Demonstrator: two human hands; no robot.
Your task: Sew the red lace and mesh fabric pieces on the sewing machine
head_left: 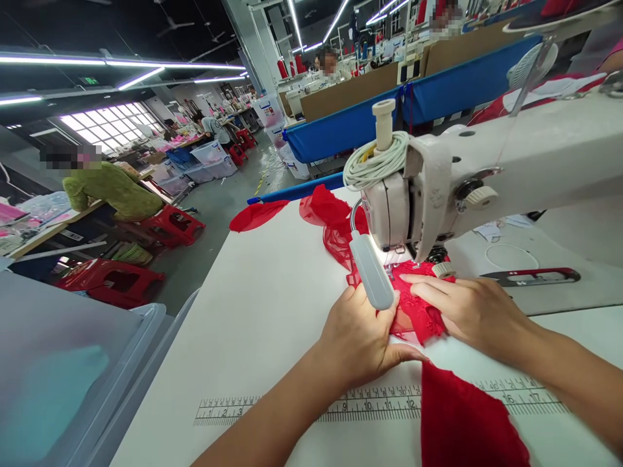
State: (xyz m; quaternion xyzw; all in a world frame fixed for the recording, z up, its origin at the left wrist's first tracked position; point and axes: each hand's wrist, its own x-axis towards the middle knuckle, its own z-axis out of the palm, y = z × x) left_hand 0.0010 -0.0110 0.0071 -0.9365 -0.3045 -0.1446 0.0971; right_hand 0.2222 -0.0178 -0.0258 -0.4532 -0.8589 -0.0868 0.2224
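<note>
Red lace fabric (pixel 421 314) lies under the needle area of a white sewing machine (pixel 530 155). My left hand (pixel 357 334) is closed on the fabric's near left side, its thumb at the edge of a plain red piece (pixel 462 415) that hangs toward me. My right hand (pixel 467 308) rests on the lace just right of the presser foot, fingers stretched out and flat, thumb mostly hidden. A grey lamp (pixel 372 271) covers part of the left fingers. Sheer red fabric (pixel 338 243) trails behind the needle.
A printed ruler (pixel 379 403) runs along the white table (pixel 253 305). A metal slide plate (pixel 540 277) is at right. Plastic bins (pixel 146 337) stand left of the table. A person in green (pixel 114 188) sits farther left, near red stools (pixel 114 282). Blue cloth troughs (pixel 341 133) stand beyond.
</note>
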